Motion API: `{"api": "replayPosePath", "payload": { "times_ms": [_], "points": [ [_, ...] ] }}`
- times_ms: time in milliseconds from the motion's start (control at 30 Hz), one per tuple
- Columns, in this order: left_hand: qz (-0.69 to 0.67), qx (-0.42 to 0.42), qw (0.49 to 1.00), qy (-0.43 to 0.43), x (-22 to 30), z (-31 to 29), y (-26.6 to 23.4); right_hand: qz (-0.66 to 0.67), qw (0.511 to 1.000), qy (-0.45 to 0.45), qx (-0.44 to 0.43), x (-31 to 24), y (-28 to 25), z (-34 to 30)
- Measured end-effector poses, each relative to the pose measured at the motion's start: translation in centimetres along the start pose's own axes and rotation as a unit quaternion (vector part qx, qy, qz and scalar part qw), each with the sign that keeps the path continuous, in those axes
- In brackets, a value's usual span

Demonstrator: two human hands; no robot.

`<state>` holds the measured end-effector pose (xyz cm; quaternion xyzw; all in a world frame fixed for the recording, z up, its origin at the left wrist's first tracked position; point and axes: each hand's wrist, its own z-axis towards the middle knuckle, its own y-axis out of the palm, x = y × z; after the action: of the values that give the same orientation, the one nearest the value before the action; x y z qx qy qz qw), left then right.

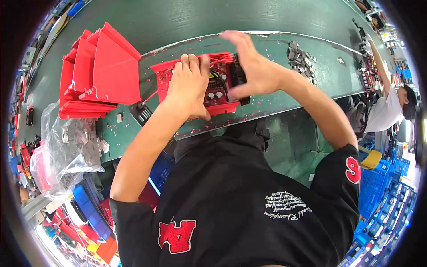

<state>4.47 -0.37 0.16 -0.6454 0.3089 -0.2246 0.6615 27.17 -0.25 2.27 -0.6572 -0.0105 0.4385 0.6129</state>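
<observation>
A red metal housing (224, 108) with its top uncovered lies on the green bench in front of me. Circuit parts (218, 94), black cables and bundled red wires (222, 58) show inside it. My left hand (187, 86) grips across its left part, fingers bent toward the far wall and thumb by the near wall; the exact contact under the palm is hidden. At the housing's right end is a black end part (238, 73). My right hand (255, 66) hovers around that end, slightly blurred, with fingers and thumb spread wide and nothing visible in it.
Stacked red sheet-metal covers (115, 66) stand at the left, beside a clear plastic bag (66, 151) of parts. A black slotted plate (141, 115) lies near my left forearm. Small dark pieces (302, 60) are heaped at right; farther right, another person (387, 111) works.
</observation>
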Motion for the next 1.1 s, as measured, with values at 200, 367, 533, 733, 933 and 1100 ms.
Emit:
{"api": "replayPosePath", "payload": {
  "times_ms": [200,367,533,733,933,1100],
  "points": [
    [-0.082,-0.002,0.997,-0.002,-2.0,0.4,-1.6,0.262,0.897,0.308,0.179,3.3,4.2,-3.7],
    [-0.127,-0.101,0.987,0.02,-1.9,0.9,-3.2,0.37,0.87,0.248,0.21,-0.9,5.8,-3.1],
    [-0.082,-0.02,0.996,-0.032,-1.7,-2.4,-2.5,0.383,0.858,0.213,0.268,-6.3,6.0,-4.3],
    [-0.259,0.249,0.931,-0.061,1.9,-9.0,-6.5,0.785,0.467,0.386,0.13,-7.7,13.5,-4.1],
    [-0.289,0.418,0.836,-0.207,2.6,-15.4,-2.8,0.72,0.496,0.428,0.228,-8.1,12.2,-2.0],
    [-0.254,0.47,0.8,-0.273,1.5,-17.3,2.7,0.678,0.551,0.43,0.227,-5.5,7.5,-2.7]
  ]
}}
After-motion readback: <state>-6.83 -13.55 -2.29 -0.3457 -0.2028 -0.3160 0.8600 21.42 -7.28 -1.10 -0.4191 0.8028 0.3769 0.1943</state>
